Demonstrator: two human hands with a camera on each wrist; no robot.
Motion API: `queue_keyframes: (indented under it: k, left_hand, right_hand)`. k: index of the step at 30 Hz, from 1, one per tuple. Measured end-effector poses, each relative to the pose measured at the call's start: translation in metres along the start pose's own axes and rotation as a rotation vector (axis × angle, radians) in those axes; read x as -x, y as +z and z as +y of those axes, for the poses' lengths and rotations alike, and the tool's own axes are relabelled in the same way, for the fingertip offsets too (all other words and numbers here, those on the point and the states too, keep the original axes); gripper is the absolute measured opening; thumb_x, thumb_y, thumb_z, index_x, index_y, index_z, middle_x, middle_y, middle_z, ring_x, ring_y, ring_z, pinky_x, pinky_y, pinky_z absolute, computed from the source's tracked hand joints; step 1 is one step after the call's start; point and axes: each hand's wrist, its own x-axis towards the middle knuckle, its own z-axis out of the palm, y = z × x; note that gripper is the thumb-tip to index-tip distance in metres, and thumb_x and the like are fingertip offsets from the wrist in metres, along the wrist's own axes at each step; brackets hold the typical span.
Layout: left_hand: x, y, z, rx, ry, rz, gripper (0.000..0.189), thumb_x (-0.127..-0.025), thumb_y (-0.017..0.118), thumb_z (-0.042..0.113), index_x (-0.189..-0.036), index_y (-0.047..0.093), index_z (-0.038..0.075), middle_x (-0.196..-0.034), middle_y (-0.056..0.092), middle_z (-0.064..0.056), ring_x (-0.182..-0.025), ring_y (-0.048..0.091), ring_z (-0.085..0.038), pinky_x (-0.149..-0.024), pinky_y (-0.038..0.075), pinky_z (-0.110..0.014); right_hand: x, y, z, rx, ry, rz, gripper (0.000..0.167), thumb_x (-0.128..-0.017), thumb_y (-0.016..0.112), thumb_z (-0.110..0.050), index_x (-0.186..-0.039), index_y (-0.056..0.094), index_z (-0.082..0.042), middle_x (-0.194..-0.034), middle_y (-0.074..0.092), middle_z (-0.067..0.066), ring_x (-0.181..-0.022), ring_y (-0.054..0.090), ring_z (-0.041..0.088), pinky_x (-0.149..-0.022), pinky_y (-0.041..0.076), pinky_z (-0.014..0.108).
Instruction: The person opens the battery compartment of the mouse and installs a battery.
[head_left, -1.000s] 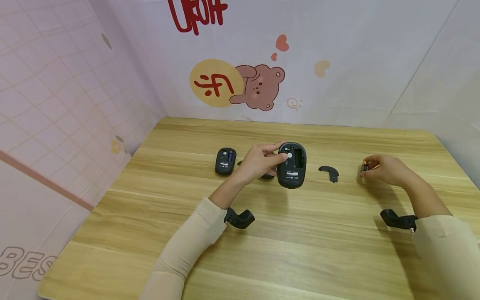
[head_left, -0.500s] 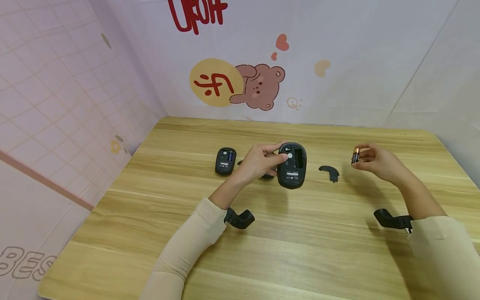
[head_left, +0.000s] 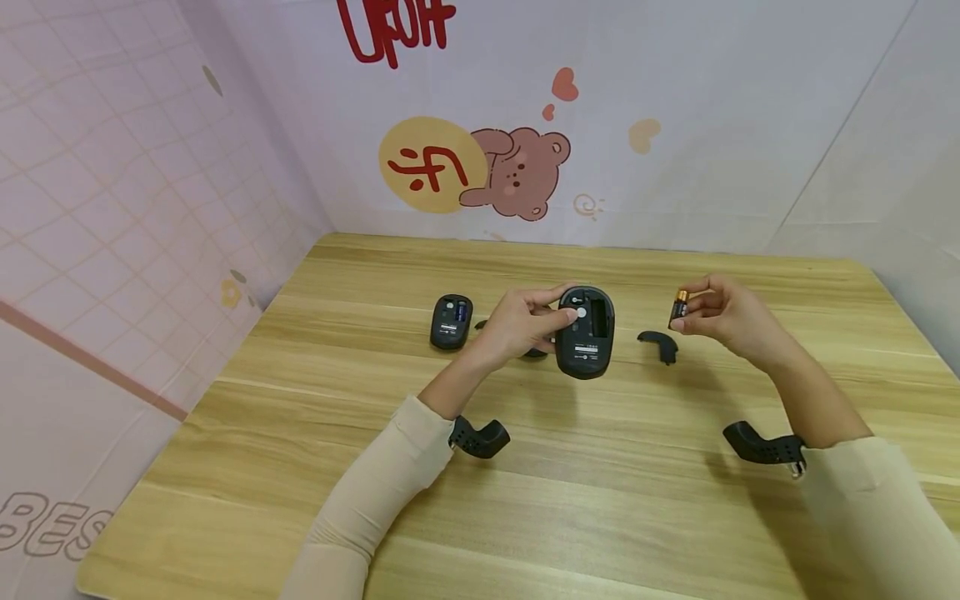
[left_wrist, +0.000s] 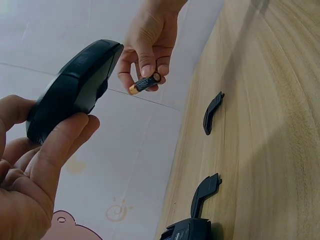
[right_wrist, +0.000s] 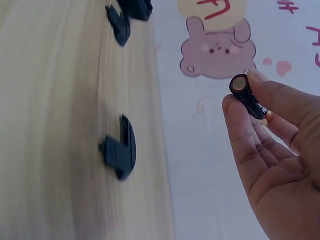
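Note:
My left hand (head_left: 517,329) grips a black computer mouse (head_left: 583,354) above the table, its underside toward the head camera. The uncovered battery bay (head_left: 598,317) in that underside looks dark, and the thumb lies beside it. To the right, my right hand (head_left: 738,325) pinches a black-and-orange battery (head_left: 678,309) between thumb and fingers, apart from the mouse. In the right wrist view one flat end of the battery (right_wrist: 240,83) faces the camera. Below the right hand, a black battery cover (head_left: 660,345) lies on the table.
A second mouse (head_left: 452,322) lies underside up on the wooden table (head_left: 570,508), a blue battery (head_left: 461,311) in its bay. Another battery cover (left_wrist: 205,191) lies near it, mostly hidden behind my left hand in the head view. A printed wall cloth (head_left: 720,192) stands behind the table.
My right hand has lifted the battery and carried it left toward the mouse, and the battery now stands more upright. The left hand and its mouse have hardly moved.

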Motion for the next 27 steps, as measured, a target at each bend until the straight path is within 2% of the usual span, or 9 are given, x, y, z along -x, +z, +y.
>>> queue_keyframes:
  k: [4, 7, 12, 17, 24, 27]
  left_hand:
    - [0.000, 0.001, 0.000, 0.002, -0.010, -0.001, 0.046, -0.090, 0.061, 0.009, -0.134, 0.049, 0.010, -0.097, 0.067, -0.018, -0.080, 0.067, -0.022, -0.065, 0.057, -0.041]
    - [0.000, 0.001, -0.001, 0.007, -0.018, 0.000, 0.045, -0.090, 0.061, 0.009, -0.134, 0.050, 0.011, -0.097, 0.067, -0.018, -0.080, 0.067, -0.023, -0.068, 0.056, -0.044]
    - [0.000, 0.001, -0.001, 0.002, -0.022, -0.004, 0.046, -0.090, 0.061, 0.010, -0.134, 0.050, 0.011, -0.097, 0.067, -0.017, -0.081, 0.067, -0.022, -0.067, 0.057, -0.042]
    - [-0.001, 0.001, -0.002, -0.003, -0.027, -0.004, 0.046, -0.090, 0.061, 0.010, -0.135, 0.049, 0.010, -0.098, 0.067, -0.017, -0.080, 0.068, -0.022, -0.063, 0.058, -0.036]
    - [-0.002, 0.002, -0.004, 0.009, -0.046, -0.002, 0.045, -0.089, 0.062, 0.009, -0.133, 0.051, 0.010, -0.097, 0.067, -0.018, -0.080, 0.068, -0.023, -0.067, 0.057, -0.041]
    - [-0.002, 0.002, -0.004, 0.006, -0.054, 0.000, 0.044, -0.089, 0.062, 0.010, -0.132, 0.052, 0.011, -0.096, 0.067, -0.017, -0.079, 0.068, -0.022, -0.064, 0.058, -0.037]
  right_hand:
    - [0.001, 0.010, -0.012, -0.034, -0.004, -0.023, 0.048, -0.085, 0.065, -0.001, -0.123, 0.040, 0.013, -0.092, 0.061, 0.005, -0.079, 0.061, 0.007, -0.068, 0.055, 0.021]
    - [0.002, 0.017, -0.025, -0.017, -0.009, -0.032, 0.046, -0.085, 0.066, -0.001, -0.122, 0.042, 0.012, -0.094, 0.060, 0.010, -0.080, 0.060, 0.007, -0.068, 0.055, 0.020]
    - [0.003, 0.023, -0.042, 0.012, -0.034, -0.035, 0.044, -0.084, 0.067, -0.001, -0.121, 0.045, 0.010, -0.094, 0.059, 0.012, -0.078, 0.060, 0.007, -0.066, 0.055, 0.022]
    - [0.004, 0.026, -0.053, 0.020, -0.079, -0.023, 0.043, -0.082, 0.068, 0.001, -0.119, 0.048, 0.009, -0.090, 0.062, 0.007, -0.077, 0.061, 0.007, -0.064, 0.056, 0.023]
    - [0.003, 0.031, -0.061, -0.044, -0.175, 0.005, 0.036, -0.080, 0.067, 0.008, -0.112, 0.050, 0.010, -0.084, 0.064, -0.003, -0.074, 0.063, 0.008, -0.063, 0.055, 0.020]
    - [0.003, 0.032, -0.065, -0.081, -0.206, 0.015, 0.030, -0.080, 0.065, 0.010, -0.108, 0.052, 0.009, -0.083, 0.065, -0.003, -0.073, 0.063, 0.008, -0.063, 0.055, 0.020]
